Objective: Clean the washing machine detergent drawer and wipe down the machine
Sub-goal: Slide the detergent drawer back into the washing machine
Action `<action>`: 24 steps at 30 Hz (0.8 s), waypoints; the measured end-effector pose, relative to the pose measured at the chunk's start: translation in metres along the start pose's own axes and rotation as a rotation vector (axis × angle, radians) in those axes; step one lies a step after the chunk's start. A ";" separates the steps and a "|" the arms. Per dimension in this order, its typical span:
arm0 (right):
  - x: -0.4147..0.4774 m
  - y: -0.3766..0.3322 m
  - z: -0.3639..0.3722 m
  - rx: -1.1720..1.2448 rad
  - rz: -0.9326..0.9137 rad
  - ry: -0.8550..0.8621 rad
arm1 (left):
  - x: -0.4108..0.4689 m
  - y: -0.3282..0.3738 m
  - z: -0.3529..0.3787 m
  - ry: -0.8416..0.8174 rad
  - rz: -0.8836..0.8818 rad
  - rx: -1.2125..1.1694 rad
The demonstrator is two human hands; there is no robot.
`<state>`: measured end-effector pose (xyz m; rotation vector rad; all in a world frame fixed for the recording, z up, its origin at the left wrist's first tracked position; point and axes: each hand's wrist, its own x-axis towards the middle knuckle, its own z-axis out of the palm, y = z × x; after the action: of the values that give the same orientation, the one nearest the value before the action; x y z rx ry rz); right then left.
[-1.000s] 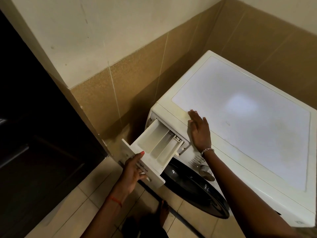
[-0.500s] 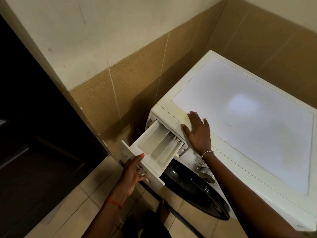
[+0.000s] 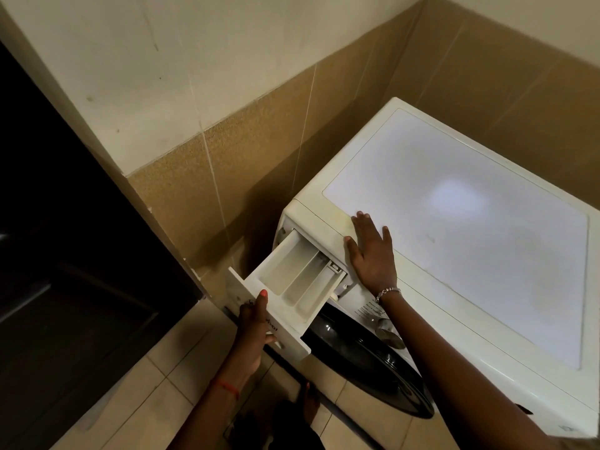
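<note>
While the detergent drawer [image 3: 292, 280] juts from the washing machine [image 3: 454, 238] at its front corner, the left hand [image 3: 255, 323] grips its panel, fingers hidden underneath, and the right hand [image 3: 373, 254] lies spread flat on the machine's top

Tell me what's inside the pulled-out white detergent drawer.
The white plastic detergent drawer shows three long compartments, pale and apparently empty, with a small fitting at the back right. Its rear is hidden inside the white washing machine; the left hand covers part of the front panel.
</note>
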<state>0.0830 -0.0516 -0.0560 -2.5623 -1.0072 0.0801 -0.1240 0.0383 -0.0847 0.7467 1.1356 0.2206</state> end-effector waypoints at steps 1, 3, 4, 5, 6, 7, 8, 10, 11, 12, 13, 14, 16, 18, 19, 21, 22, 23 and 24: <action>0.000 -0.001 0.000 -0.002 -0.001 0.003 | 0.001 -0.001 0.001 0.025 0.002 0.004; 0.000 -0.002 0.000 -0.004 -0.003 0.009 | 0.004 -0.002 0.003 0.054 -0.004 0.007; 0.000 -0.002 -0.001 -0.001 -0.002 0.010 | 0.005 -0.003 0.004 0.060 -0.006 0.012; -0.001 -0.002 -0.001 0.002 -0.001 0.011 | 0.006 -0.004 0.004 0.066 -0.003 0.024; -0.001 -0.002 -0.001 0.003 0.000 0.014 | 0.006 -0.004 0.005 0.074 0.001 0.038; -0.001 -0.003 -0.001 0.005 0.000 0.018 | 0.006 -0.004 0.007 0.085 0.005 0.050; -0.001 -0.003 -0.001 0.005 0.001 0.020 | 0.005 -0.003 0.008 0.094 0.008 0.056; 0.000 -0.003 0.000 -0.001 0.003 0.012 | 0.004 -0.003 0.010 0.107 0.012 0.064; 0.000 -0.003 0.000 -0.003 0.004 0.006 | 0.004 -0.004 0.010 0.109 0.018 0.071; 0.000 -0.003 0.000 -0.002 0.006 0.001 | 0.004 -0.004 0.009 0.111 0.025 0.078; 0.000 -0.003 0.000 0.002 0.006 -0.002 | 0.004 -0.006 0.008 0.111 0.032 0.086; 0.000 -0.002 -0.001 0.009 0.005 0.000 | 0.005 -0.007 0.008 0.110 0.041 0.090; 0.000 -0.002 -0.001 0.019 0.002 0.004 | 0.006 -0.009 0.008 0.117 0.048 0.090; 0.000 -0.002 -0.001 0.008 0.002 0.003 | 0.004 -0.008 0.011 0.129 0.037 0.084; 0.000 -0.002 -0.001 0.000 0.003 0.000 | 0.004 -0.008 0.012 0.132 0.035 0.083; 0.000 -0.002 -0.001 -0.013 0.002 -0.002 | 0.005 -0.009 0.013 0.138 0.040 0.085; -0.001 -0.003 -0.002 -0.018 0.000 -0.001 | 0.005 -0.009 0.013 0.140 0.040 0.082; -0.001 -0.004 -0.002 -0.025 -0.002 -0.001 | 0.007 -0.010 0.012 0.141 0.039 0.075; -0.001 -0.004 -0.002 -0.033 -0.003 -0.004 | 0.007 -0.009 0.012 0.142 0.035 0.069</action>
<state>0.0797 -0.0502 -0.0530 -2.5917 -1.0217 0.0680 -0.1127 0.0302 -0.0936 0.8223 1.2703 0.2685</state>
